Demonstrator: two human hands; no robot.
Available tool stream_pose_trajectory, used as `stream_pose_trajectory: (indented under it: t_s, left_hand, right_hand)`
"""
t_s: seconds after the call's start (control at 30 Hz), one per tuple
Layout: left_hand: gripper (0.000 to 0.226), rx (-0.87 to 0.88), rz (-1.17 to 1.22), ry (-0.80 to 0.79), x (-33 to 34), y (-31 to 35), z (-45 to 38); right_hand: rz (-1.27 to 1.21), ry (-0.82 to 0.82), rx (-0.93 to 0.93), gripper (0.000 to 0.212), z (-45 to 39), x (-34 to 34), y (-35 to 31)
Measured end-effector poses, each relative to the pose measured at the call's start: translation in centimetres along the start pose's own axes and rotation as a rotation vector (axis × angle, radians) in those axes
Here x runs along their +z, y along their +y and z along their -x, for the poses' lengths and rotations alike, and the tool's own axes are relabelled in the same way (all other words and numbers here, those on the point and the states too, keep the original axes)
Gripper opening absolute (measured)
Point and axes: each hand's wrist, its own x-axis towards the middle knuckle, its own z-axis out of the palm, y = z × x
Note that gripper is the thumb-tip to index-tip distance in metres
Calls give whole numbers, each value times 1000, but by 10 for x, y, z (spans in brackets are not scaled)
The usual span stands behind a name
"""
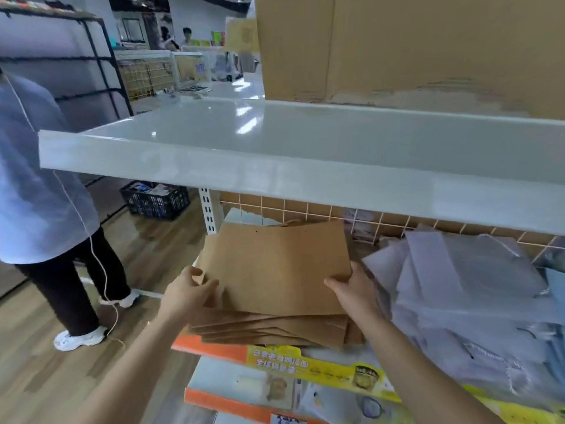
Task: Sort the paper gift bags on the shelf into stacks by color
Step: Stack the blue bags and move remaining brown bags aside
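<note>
- Two heaps share the lower shelf (pixel 308 361): a fanned stack of brown bags (pixel 275 328) at frame centre and a loose jumble of pale lilac bags (pixel 464 289) spreading to the right edge.
- I see a black crate (pixel 156 200) on the wooden floor at middle left, holding blurred items I can't identify.
- A large cardboard box (pixel 412 47) stands on the glossy white upper shelf (pixel 275 142) at top right.
- My left hand (pixel 188 290) grips the left edge of the top brown bag (pixel 275 264), thumb over it and fingers curled underneath.
- My right hand (pixel 356 289) pinches the bag's right edge, thumb lying across the top face.
- Both forearms rise from the bottom of the frame, and the bag sits flat, tilted slightly, just above the brown stack.
- A person in a light shirt (pixel 33 179) stands at the left edge.
</note>
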Motion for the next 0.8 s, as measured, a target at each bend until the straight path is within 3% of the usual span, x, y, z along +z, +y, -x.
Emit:
stream_pose_trajectory:
  t_s: [0.13, 0.27, 0.4, 0.5, 0.63, 0.8]
  left_hand:
    - [59, 89, -318, -39, 3, -7, -12]
    - [77, 124, -392, -54, 9, -5, -16]
    - [86, 88, -254, -155, 15, -8, -22]
    - [94, 97, -203, -182, 18, -13, -30]
    - [96, -17, 81, -229, 21, -10, -40]
    - [78, -96, 98, -199, 22, -11, -45]
  right_hand:
    - [335, 37, -63, 86, 12, 22, -1]
    - [734, 96, -167, 61, 17, 32, 2]
    - [639, -41, -86, 55, 16, 32, 11]
    - [560, -18, -122, 55, 12, 25, 11]
    - [486, 18, 37, 88, 3, 8, 14]
    - [457, -2, 106, 104, -3, 4, 17]
